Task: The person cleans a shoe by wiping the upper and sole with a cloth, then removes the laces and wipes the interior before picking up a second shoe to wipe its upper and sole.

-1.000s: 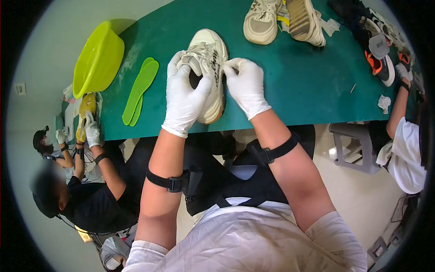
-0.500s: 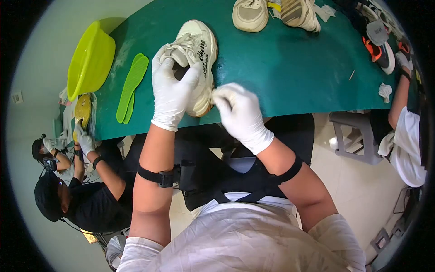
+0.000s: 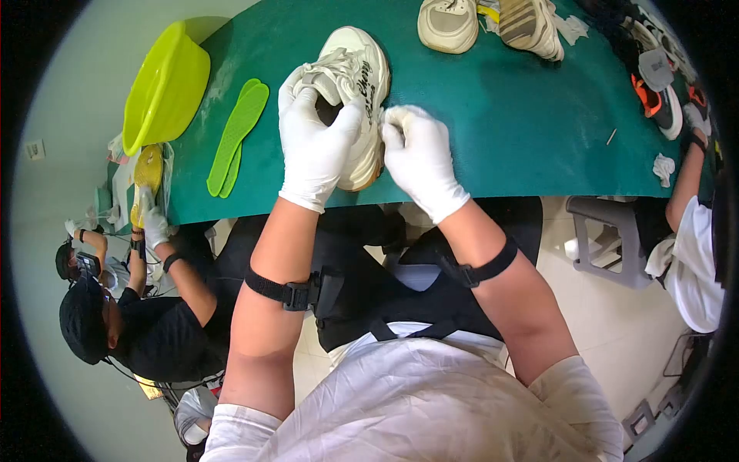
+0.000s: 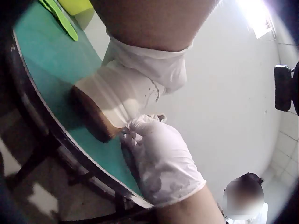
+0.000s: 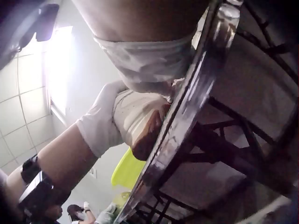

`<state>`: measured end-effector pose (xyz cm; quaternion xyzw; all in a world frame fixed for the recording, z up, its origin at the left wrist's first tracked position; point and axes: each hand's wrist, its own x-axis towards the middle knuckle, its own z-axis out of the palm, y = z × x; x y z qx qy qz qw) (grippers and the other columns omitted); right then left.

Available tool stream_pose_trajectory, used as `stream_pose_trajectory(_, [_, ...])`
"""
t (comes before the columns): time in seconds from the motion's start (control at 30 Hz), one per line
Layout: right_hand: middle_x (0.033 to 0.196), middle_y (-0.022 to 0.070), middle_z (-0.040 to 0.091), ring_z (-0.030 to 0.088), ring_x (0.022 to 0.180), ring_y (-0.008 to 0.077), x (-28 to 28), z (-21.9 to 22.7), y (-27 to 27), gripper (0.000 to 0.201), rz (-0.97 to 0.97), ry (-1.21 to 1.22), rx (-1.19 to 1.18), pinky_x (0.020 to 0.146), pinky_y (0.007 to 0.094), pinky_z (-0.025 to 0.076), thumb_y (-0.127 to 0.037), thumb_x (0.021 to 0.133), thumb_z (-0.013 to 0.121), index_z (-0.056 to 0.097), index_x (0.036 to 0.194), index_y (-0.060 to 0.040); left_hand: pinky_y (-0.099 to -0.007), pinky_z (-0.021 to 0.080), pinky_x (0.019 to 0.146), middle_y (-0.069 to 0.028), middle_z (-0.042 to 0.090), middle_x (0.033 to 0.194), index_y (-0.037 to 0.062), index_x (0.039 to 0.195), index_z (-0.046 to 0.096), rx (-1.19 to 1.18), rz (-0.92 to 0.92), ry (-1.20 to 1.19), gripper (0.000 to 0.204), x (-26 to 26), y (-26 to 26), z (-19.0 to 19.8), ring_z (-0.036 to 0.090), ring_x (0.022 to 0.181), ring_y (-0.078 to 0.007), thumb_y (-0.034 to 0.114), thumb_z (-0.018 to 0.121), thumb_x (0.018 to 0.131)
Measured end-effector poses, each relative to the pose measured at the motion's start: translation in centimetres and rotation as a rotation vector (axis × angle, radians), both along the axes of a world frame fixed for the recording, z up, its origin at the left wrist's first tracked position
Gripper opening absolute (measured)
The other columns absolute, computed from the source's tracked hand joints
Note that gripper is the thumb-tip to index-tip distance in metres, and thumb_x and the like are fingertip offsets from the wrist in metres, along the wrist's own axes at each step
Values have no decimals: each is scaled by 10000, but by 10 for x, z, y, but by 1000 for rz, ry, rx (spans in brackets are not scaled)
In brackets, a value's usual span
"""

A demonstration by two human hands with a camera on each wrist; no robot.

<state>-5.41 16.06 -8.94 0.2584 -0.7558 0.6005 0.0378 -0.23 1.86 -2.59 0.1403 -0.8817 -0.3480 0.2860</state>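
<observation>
You seem to be in a workshop: people (image 3: 158, 339) in gloves (image 3: 155, 225), many shoes (image 3: 359, 163) and a bright tub (image 3: 165, 92) around a green table (image 3: 508, 138).

White scrap (image 5: 176, 87), right grip (image 3: 421, 159): mostly hidden | beige shoe (image 3: 448, 29): cut off above

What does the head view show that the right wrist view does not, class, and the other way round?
Only the head view: the green insoles and a dark shoe with orange trim.
Only the right wrist view: the dark framework under the table and pale ceiling tiles.
Both: the white shoe, the left hand gripping it, the right hand, and the yellow-green basin.
</observation>
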Motion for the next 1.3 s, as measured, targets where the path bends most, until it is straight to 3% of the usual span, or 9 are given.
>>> stream_pose_trajectory(0.37, [893,166,719,711,826,376,25,15,51,84,271,-7,70,754,435,570,-68,929,663,715,881,-22,-441,430,1145,-334,494,1461,-90,1124,719,-63,60,-9,495,-3,-5,-5,511,1366,-438,294,783,819])
stream_pose_trajectory(0.43, [865,136,740,737,795,279,19,18,60,61,101,11,-16,738,367,571,-55,926,691,721,888,-18,-418,343,1213,-299,447,1530,-67,1254,701,-96,112,-35,514,0,-2,-10,434,1439,-396,294,763,894])
stream_pose_trajectory(0.5, [883,122,748,746,807,210,4,2,69,55,23,-59,-136,744,328,579,-31,935,691,725,904,-2,-429,306,1238,-341,351,1590,-98,1318,650,-22,120,-19,565,1,-1,-16,373,1479,-442,330,720,954])
stream_pose_trajectory(0.6, [931,122,751,748,816,166,-8,-1,91,70,-72,-82,44,758,277,587,-22,961,689,723,941,36,-464,326,1227,-410,245,1619,-143,1311,621,47,159,-81,628,5,1,-14,367,1469,-535,402,616,1001])
stream_pose_trajectory(0.7, [951,117,753,746,824,152,-19,-25,97,71,-42,-91,-26,758,276,587,-22,967,686,727,973,36,-463,313,1237,-413,204,1633,-121,1335,622,94,54,-109,587,15,-7,-9,342,1486,-537,371,593,1017])
stream_pose_trajectory(0.83, [993,108,756,749,869,144,-21,-31,98,74,6,-161,-149,803,276,594,-2,976,675,725,1007,42,-418,233,1277,-345,233,1671,-63,1348,653,101,-41,-163,494,33,-7,4,237,1585,-403,317,593,1039])
stream_pose_trajectory(1.1, [1029,137,778,751,909,159,-21,-21,91,90,-36,-261,-132,854,283,592,8,974,655,713,997,74,-435,451,1151,-332,202,1687,-9,1133,759,-133,-85,-252,492,65,4,30,502,1420,-449,416,773,886])
stream_pose_trajectory(1.13, [1025,136,782,749,908,159,-16,6,82,106,-42,-315,-54,857,280,589,2,975,647,713,1007,78,-473,525,1051,-289,331,1636,8,1025,764,-263,-57,-120,529,64,-1,11,607,1261,-412,483,818,800])
stream_pose_trajectory(1.3, [958,116,795,746,872,132,-24,44,26,146,89,-170,-52,824,286,586,-41,952,662,748,1027,49,-486,546,1010,-349,330,1602,-2,937,731,-370,-62,5,558,55,-9,-7,596,1239,-452,512,841,751])
